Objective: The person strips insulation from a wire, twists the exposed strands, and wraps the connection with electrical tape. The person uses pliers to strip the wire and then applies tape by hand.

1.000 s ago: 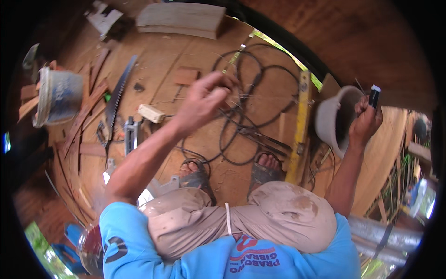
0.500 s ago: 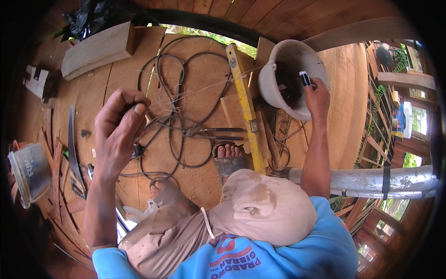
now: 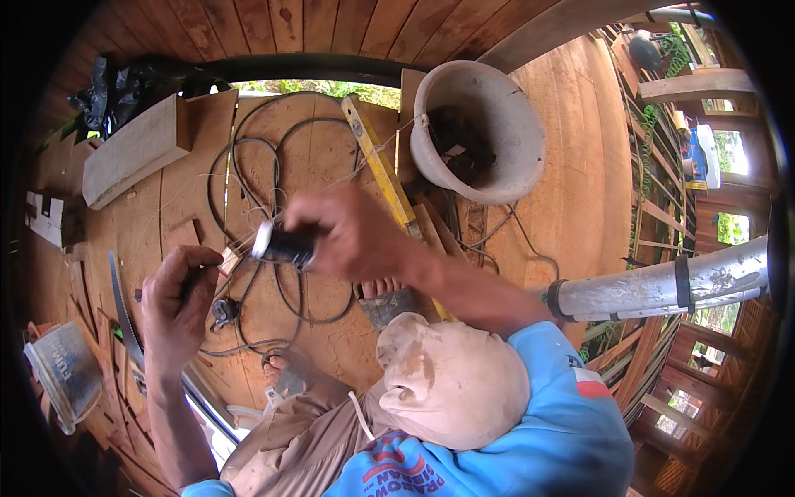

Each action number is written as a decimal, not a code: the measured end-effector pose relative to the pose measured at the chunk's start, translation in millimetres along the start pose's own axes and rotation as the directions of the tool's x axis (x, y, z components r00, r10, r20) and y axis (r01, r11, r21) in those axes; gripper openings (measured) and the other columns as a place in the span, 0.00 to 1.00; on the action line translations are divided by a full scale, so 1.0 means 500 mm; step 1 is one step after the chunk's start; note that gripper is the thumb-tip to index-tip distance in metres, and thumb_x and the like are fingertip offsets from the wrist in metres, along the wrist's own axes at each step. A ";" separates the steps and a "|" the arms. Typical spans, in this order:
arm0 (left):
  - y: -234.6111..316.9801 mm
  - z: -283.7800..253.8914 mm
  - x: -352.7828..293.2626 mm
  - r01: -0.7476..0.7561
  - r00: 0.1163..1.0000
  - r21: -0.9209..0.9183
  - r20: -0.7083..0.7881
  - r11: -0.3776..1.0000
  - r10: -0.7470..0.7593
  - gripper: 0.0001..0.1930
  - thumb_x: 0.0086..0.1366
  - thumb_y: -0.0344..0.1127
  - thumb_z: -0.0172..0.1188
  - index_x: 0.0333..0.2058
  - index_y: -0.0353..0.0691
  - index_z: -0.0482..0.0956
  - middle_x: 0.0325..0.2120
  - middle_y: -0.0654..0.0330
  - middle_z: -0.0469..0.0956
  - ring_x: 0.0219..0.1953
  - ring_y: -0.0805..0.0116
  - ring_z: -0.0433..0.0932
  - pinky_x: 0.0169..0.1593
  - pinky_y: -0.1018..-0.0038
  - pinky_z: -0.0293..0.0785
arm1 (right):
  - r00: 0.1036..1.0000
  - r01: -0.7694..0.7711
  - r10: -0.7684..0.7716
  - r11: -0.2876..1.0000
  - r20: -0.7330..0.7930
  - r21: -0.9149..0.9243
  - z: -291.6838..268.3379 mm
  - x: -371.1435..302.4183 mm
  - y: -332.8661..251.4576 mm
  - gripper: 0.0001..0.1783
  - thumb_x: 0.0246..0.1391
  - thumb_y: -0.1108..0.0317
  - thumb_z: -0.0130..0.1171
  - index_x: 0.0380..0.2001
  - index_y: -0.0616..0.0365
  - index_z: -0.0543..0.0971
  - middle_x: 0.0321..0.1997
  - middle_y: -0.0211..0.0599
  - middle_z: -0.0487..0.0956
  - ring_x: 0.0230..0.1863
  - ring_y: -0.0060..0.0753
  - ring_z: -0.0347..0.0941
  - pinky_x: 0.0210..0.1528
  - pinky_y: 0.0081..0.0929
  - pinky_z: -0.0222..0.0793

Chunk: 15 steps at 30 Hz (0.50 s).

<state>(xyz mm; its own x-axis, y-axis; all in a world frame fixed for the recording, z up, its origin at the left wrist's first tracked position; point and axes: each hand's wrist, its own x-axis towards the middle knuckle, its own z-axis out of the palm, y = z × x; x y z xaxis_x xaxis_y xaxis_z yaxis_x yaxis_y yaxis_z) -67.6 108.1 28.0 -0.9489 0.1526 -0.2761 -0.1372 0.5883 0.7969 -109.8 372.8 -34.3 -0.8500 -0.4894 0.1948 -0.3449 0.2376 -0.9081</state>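
Note:
My right hand (image 3: 356,236), blurred by motion, is closed around a small black cylinder (image 3: 290,246) with a white end. My left hand (image 3: 178,298) is raised at the left, thumb and forefinger pinched together. What lies in that pinch is too small to make out. The white end of the cylinder points toward the left fingertips, a short gap away. Thin pale string (image 3: 257,209) hangs in loose tangles just beyond both hands.
Black cable (image 3: 234,186) lies coiled on the plank floor (image 3: 137,240). Beyond my right arm are a yellow spirit level (image 3: 374,153) and a grey-white bucket (image 3: 517,137) with dark contents. A saw (image 3: 122,311) and a tub (image 3: 70,373) stand left; a silver pipe (image 3: 629,286) juts in at right.
My right hand has swung left from the bucket to near my left hand, bringing the black cylinder. My left hand has dropped lower and slightly left. The pliers on the floor are now hidden.

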 end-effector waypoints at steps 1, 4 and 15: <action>-0.009 0.001 -0.004 -0.096 0.995 -0.045 -0.007 0.994 0.096 0.03 0.70 0.21 0.59 0.40 0.31 0.80 0.24 0.65 0.73 0.27 0.80 0.66 0.31 0.77 0.63 | 0.999 -0.010 0.010 1.000 -0.035 -0.003 -0.025 0.002 -0.008 0.06 0.49 0.67 0.68 0.28 0.55 0.80 0.27 0.39 0.81 0.25 0.41 0.78 0.29 0.40 0.70; -0.027 0.006 -0.004 -0.169 0.983 -0.007 -0.075 0.986 0.168 0.05 0.68 0.20 0.58 0.40 0.32 0.80 0.23 0.65 0.70 0.26 0.81 0.64 0.30 0.78 0.61 | 0.979 0.140 -0.144 0.989 -0.144 -0.035 -0.126 0.036 -0.041 0.08 0.52 0.67 0.66 0.25 0.56 0.77 0.19 0.31 0.75 0.22 0.29 0.73 0.25 0.33 0.66; -0.002 -0.062 0.026 -0.318 0.930 -0.230 -0.263 0.920 0.256 0.10 0.71 0.16 0.53 0.45 0.29 0.81 0.39 0.63 0.82 0.43 0.78 0.76 0.50 0.80 0.71 | 0.847 0.503 -0.530 0.816 -0.025 -0.284 -0.317 0.178 -0.275 0.23 0.63 0.52 0.66 0.22 0.57 0.75 0.20 0.24 0.72 0.20 0.17 0.66 0.21 0.22 0.55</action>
<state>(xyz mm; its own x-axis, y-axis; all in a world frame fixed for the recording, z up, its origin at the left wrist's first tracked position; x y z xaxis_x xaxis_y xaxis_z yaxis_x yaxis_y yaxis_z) -88.5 84.8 40.5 -0.9926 0.0833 0.0883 0.1100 0.3104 0.9442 -201.0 429.6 166.6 -0.5473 -0.5197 0.6561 -0.8220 0.1864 -0.5381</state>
